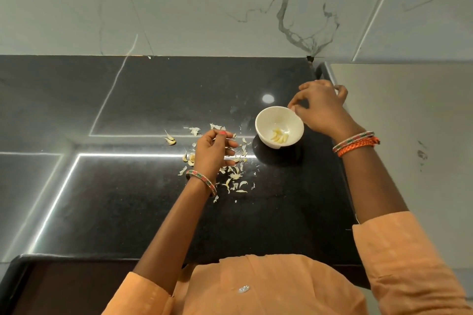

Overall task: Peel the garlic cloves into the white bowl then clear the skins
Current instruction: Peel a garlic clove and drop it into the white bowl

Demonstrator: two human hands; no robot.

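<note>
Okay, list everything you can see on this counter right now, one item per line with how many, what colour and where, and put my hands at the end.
white bowl: one, white, on the counter under the right hand's fingertips.
peeled garlic cloves: a few, pale yellow, at the bottom of the bowl.
garlic skins: many scraps, off-white, strewn on the counter left of the bowl, around the left hand.
unpeeled garlic pieces: a couple, cream, at the left edge of the skins.
counter: one, glossy black.
wall: grey marble with dark veins, behind the counter.
bangles: on both wrists, multicoloured, with an orange cord on the right.
left hand: over the skins, fingers loosely curled.
right hand: above the bowl's far rim, thumb and finger pinched.
</note>
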